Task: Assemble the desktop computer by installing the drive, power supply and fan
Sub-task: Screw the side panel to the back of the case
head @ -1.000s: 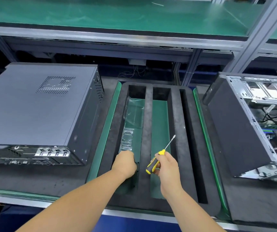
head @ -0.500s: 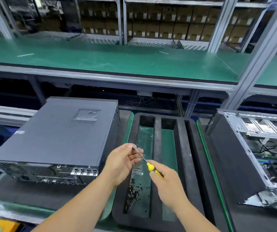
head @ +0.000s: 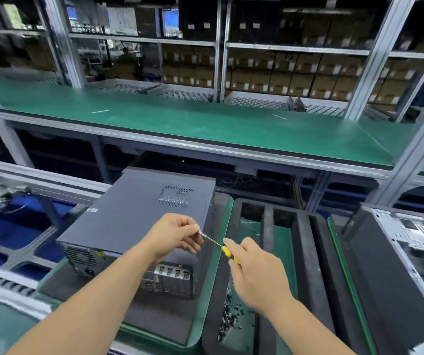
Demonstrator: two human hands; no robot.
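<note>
1. The closed computer case (head: 139, 213) is lying flat on the surface at the left, just behind the left hand (head: 173, 235).
2. The left hand's fingers (head: 193, 230) are pinching at the screwdriver (head: 221, 245) tip; a screw there is too small to make out.
3. The right hand (head: 254, 275) is gripping the yellow handle, shaft slanting up-left towards the case.
4. Loose screws (head: 229, 319) are sitting in the foam tray (head: 305, 242) below.
5. The open chassis (head: 411, 252) is standing far right, cut off by the frame edge.
</note>
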